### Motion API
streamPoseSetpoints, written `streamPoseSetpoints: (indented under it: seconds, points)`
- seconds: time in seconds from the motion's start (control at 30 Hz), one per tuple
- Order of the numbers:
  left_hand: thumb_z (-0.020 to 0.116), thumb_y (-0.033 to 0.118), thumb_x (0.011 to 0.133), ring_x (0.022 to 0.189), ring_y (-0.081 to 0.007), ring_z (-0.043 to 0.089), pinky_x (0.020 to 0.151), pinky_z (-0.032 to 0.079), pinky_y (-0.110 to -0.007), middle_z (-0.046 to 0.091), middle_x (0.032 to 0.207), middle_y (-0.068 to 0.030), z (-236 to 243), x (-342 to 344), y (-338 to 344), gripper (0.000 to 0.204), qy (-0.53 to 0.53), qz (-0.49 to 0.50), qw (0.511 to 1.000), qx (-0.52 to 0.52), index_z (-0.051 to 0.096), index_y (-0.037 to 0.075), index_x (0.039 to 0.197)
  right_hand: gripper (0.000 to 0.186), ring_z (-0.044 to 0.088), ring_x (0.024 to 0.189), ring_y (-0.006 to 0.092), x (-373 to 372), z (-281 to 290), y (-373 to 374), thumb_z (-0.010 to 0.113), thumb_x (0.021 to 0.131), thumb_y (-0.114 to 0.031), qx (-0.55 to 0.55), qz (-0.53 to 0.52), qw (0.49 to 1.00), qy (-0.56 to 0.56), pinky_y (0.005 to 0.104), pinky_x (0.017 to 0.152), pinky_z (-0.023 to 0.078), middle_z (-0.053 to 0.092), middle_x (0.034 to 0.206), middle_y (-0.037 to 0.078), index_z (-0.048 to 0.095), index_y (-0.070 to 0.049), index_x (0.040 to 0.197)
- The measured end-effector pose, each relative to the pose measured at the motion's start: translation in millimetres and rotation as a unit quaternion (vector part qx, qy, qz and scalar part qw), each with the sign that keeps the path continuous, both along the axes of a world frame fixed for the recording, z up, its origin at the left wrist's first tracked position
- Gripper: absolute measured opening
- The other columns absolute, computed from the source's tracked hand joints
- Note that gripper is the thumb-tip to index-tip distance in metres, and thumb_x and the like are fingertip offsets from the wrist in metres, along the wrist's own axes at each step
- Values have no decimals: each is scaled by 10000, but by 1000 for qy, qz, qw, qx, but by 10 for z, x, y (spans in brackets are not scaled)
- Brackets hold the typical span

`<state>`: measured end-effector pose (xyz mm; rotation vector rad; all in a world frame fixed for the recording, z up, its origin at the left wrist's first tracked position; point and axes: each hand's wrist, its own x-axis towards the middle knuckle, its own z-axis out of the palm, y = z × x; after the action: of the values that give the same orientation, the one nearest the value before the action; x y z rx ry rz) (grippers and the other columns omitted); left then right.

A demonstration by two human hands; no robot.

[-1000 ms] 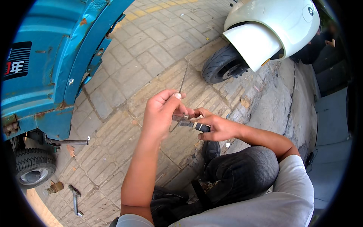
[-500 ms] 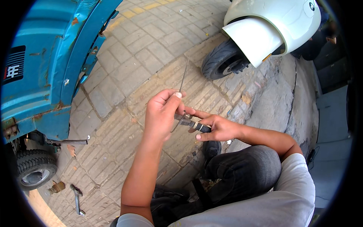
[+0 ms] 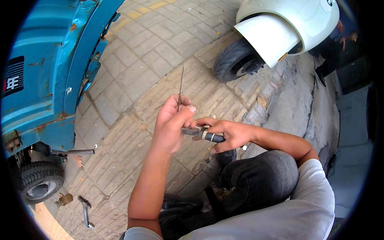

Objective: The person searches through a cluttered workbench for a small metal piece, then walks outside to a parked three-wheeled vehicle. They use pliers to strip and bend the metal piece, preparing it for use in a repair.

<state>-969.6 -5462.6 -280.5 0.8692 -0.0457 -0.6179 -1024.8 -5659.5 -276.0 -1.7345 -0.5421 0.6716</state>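
Pinched between the thumb and fingers of my left hand is a thin metal wire, its long end pointing up and away over the paving. My right hand is closed around a pair of pliers with dark handles and pale bands. The pliers' metal jaws point left and reach the fingers of my left hand. Whether the jaws grip the wire I cannot tell, since its lower end is hidden by my left hand.
A rusty blue vehicle with a wheel stands at left, near a metal pipe. A wrench and a brass-coloured cylinder lie at lower left. At upper right are a white scooter and another person.
The wire has swung left and stands more upright. Its bent lower part, visible beside the pliers before, is now hidden. The person at upper right shows more of a leg and shoe.
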Motion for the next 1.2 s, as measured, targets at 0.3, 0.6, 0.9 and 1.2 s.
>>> streamPoseSetpoints:
  seconds: [0.3,0.6,0.9,1.2]
  points:
    - [556,19,810,945,-245,613,883,475,-378,603,811,-88,-78,38,78,263,39,-65,996,-51,507,3,1067,357,434,1211,352,-38,-31,-18,688,713,-106,-55,-14,995,-83,387,966,390,392,1337,225,614,29,1036]
    - [545,-18,792,1029,-209,571,914,447,-343,609,934,-88,-16,10,73,301,48,-106,988,-97,550,-12,1093,360,458,1184,347,-90,55,-29,697,727,-112,-65,-21,995,-72,375,938,403,394,1322,230,614,26,1049]
    - [518,-45,801,995,-172,567,888,447,-314,607,962,-86,-32,-10,95,281,52,-119,987,-97,561,-9,1077,393,421,1227,357,-138,10,-45,709,731,-98,-49,-46,995,-69,381,975,386,385,1314,241,605,32,1087]
    - [483,-49,798,966,-181,573,869,450,-319,607,962,-93,-108,-10,92,309,47,-138,982,-117,549,-12,1098,391,404,1229,350,-112,22,-50,690,722,-99,-57,-33,995,-81,399,998,363,392,1325,225,616,11,1090]
